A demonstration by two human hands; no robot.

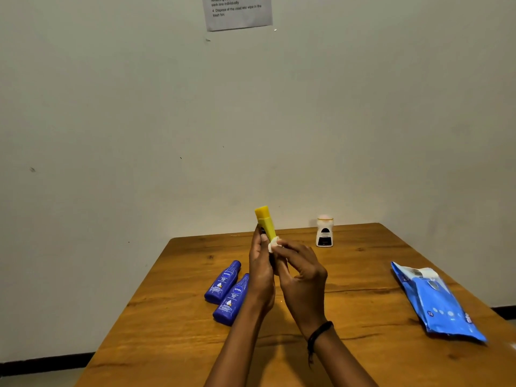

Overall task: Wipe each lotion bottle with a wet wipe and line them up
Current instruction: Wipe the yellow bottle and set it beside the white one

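My left hand [261, 270] grips a yellow lotion tube [265, 222] upright above the wooden table [363, 344], its cap end pointing up. My right hand [300, 277] pinches a small white wet wipe [273, 244] against the tube's side, just below the middle. Two blue lotion bottles [222, 282] [232, 300] lie side by side on the table left of my hands, caps pointing away. A white bottle with a dark label [324, 232] stands upright near the table's far edge on the right.
A blue pack of wet wipes [437, 301] lies on the right side of the table, near its right edge. A plain wall stands right behind the table, with a printed sheet [238, 12] taped high up.
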